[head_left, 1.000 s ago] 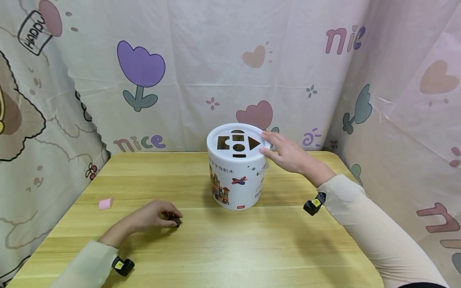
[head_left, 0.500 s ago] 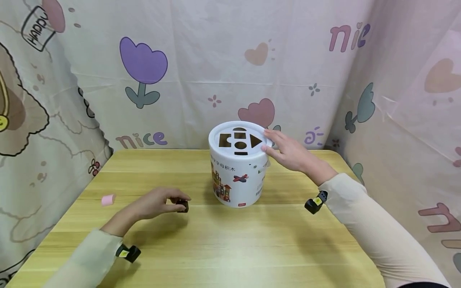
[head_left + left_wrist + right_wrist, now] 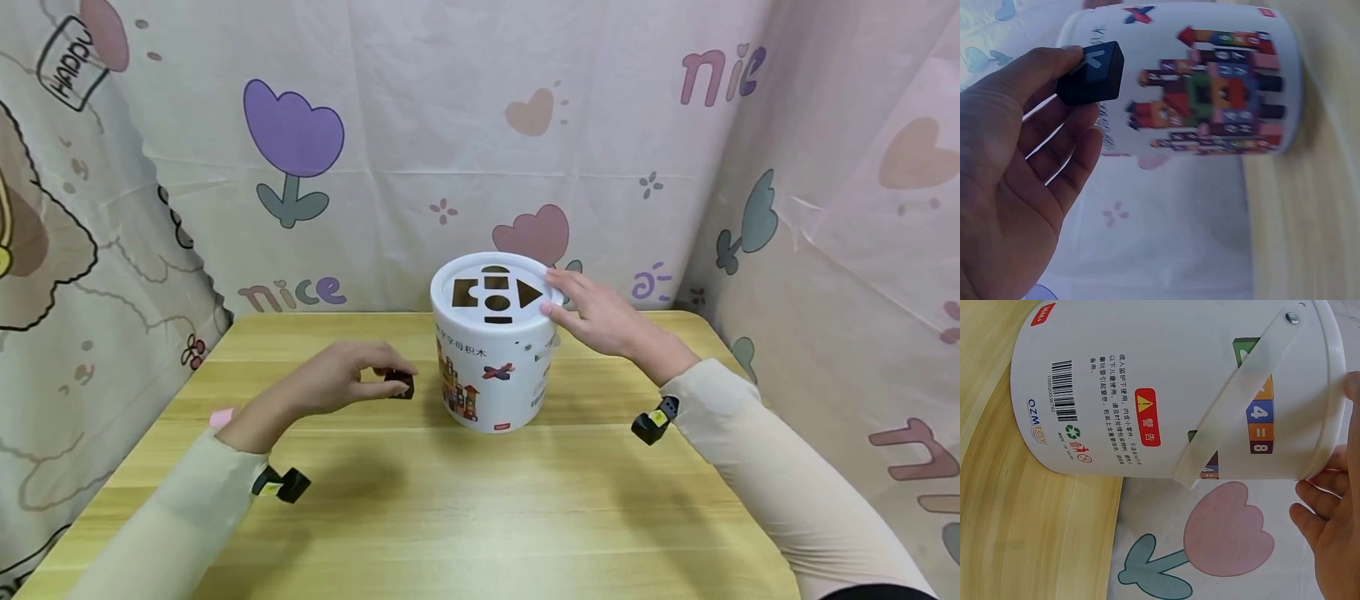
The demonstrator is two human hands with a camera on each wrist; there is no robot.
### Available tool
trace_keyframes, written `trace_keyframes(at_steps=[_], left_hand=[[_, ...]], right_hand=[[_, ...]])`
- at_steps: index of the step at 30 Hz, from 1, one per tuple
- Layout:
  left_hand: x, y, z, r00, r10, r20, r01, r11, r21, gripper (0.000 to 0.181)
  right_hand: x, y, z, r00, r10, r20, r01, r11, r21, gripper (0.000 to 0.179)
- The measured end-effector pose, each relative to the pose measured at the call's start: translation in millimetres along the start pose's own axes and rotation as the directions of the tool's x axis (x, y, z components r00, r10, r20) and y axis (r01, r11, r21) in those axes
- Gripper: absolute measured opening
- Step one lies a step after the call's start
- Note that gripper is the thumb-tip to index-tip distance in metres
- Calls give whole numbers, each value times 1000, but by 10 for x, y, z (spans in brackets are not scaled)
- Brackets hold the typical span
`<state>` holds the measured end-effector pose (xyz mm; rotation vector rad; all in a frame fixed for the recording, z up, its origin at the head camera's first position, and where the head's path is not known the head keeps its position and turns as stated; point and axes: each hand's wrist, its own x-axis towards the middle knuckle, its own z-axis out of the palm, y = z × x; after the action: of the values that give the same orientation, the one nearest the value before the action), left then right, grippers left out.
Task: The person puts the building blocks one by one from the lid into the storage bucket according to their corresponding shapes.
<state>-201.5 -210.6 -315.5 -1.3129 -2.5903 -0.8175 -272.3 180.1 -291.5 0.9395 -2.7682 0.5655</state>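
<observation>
My left hand (image 3: pixel 330 379) pinches a black block (image 3: pixel 400 384) between thumb and fingertips, raised over the table just left of the bucket. In the left wrist view, a pale letter-like mark shows on the face of the block (image 3: pixel 1092 72). The white toy bucket (image 3: pixel 495 375) stands upright, its lid (image 3: pixel 465 318) cut with several shaped holes, among them a triangle, a circle and a rectangle. My right hand (image 3: pixel 600 317) rests on the right rim of that lid, fingers lightly bent. In the right wrist view, its fingers (image 3: pixel 1316 500) lie at the rim.
A pink block (image 3: pixel 221 417) lies at the table's left, partly hidden behind my left wrist. The bucket's white plastic handle (image 3: pixel 1241 394) hangs down its side. Printed curtains (image 3: pixel 420 108) close in the wooden table (image 3: pixel 525 517) at the back and sides.
My left hand has lifted the black block off the table and carried it up and right, closer to the bucket. My right hand has stayed on the lid's rim.
</observation>
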Motion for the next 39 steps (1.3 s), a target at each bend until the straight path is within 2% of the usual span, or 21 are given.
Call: trace_keyframes(at_steps=[6,9,12,14,22,29,39], left_hand=[[240,164,-122,999,15,-33,-14,1000,20,22],[368,214,-169,995,76,-68,-74,997,27,21],[507,255,-209,984,139,-109,-137,990,31,21],[591,281,-231,979,158,-129,-153,987,44,21],[859,367,-268,983,117,-142,-109,992,59,20],[1098,408,-238,990,48,-136,-42,998,42,21],[1350,372,-128,994,29,-101,-24,999,44,22]], right_hand=[[-6,9,-4,1000,-1,-4,1,1000,3,68],[-9,15,-4,1000,-5,-6,5,1000,-5,69],[-17,17,-6,1000,-6,-9,6,1000,-7,69],[-20,18,-8,1000,-4,-12,4,1000,-2,69],[-18,12,4,1000,-10,-15,10,1000,-12,69],[-10,0,22,1000,-10,-26,10,1000,-6,68],[-3,4,27,1000,-2,-18,2,1000,1,68]])
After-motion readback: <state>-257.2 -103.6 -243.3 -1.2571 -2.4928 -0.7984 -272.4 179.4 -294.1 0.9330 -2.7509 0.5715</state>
